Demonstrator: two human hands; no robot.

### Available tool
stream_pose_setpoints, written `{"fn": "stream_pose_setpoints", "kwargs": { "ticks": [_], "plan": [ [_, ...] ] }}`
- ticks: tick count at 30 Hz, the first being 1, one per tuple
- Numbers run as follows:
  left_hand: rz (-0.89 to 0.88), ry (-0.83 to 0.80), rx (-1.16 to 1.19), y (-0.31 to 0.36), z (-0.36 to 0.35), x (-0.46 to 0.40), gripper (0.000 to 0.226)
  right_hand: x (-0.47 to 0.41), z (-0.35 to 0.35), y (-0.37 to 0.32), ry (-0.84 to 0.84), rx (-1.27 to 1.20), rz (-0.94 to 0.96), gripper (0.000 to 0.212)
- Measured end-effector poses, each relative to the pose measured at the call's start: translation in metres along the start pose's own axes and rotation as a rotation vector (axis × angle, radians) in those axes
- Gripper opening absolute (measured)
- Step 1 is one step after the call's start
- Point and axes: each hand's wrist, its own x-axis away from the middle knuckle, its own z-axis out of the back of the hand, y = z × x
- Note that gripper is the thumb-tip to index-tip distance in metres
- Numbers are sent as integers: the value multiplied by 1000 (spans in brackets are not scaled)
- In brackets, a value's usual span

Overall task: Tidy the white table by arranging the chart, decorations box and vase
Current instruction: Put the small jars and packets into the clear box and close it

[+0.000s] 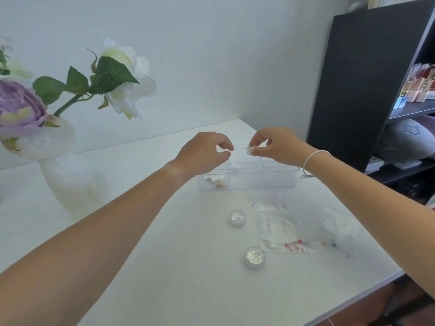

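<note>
A clear plastic decorations box (270,182) with compartments lies at the far middle of the white table (164,243). One small clear jar (236,165) sits in its middle compartment. Over the box, my right hand (273,145) pinches another small clear jar (250,149) at its fingertips. My left hand (204,152) hovers beside it with fingers curled and nothing seen in them. A white vase (68,182) with purple and white flowers stands at the left. No chart is in view.
Two small glitter jars (237,217) (255,257) and several clear bags of decorations (287,234) lie on the table in front of the box. A black shelf unit (357,85) stands against the right side. The table's edge runs along the lower right.
</note>
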Motion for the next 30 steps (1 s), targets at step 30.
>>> {"fn": "stream_pose_setpoints", "kwargs": {
  "ticks": [30],
  "plan": [
    [5,-189,204,0,-31,110,16,29,1,-43,-65,368,104,12]
  ]
}}
